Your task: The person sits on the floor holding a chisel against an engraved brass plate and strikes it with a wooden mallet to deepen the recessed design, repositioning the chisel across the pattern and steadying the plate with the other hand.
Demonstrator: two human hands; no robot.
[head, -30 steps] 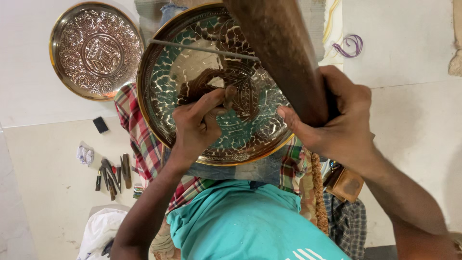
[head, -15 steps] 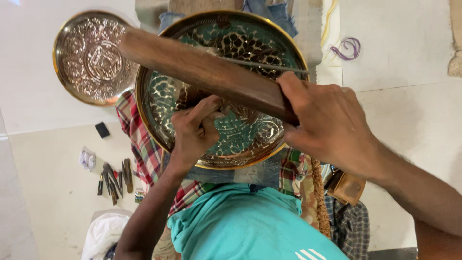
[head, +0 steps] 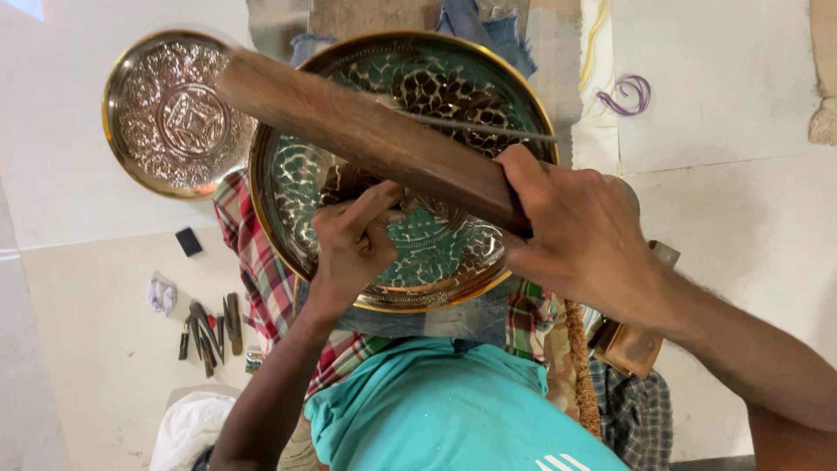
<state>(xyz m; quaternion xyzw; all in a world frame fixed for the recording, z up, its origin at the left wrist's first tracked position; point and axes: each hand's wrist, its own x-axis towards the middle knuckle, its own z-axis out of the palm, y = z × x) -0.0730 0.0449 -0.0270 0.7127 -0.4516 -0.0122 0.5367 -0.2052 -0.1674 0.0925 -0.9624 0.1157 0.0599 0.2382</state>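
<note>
A large brass tray (head: pixel 453 253), round, gold-rimmed and chased with green-tinted patterns, rests in the lap of a seated person in a teal shirt (head: pixel 436 410), propped over a plaid cloth (head: pixel 253 262). The left hand (head: pixel 353 240) sits on the tray's centre, fingers bunched and pinched around a small chisel (head: pixel 397 209) whose tip meets the metal; most of the tool is hidden by the fingers. The right hand (head: pixel 580 231) is wrapped tight around one end of a long wooden mallet (head: pixel 366 135), which lies slantwise over the tray's upper half, its far end reaching past the rim toward the left. A thin metal rod (head: pixel 479 128) lies across the tray just above the mallet.

Beside the tray, upper left, a second, smaller plate (head: pixel 166 113) of silvery embossed metal lies flat on the pale floor (head: pixel 87 349), its edge just under the mallet's far end. Lower left, well apart from the work, a cluster of small punches (head: pixel 209 327) lies scattered on the floor, with a small black block (head: pixel 188 242) near it and a white cloth (head: pixel 187 432) at the bottom edge. A loop of purple wire (head: pixel 629 94) lies on the floor, upper right. A brown wooden block (head: pixel 632 344) shows under the right forearm.
</note>
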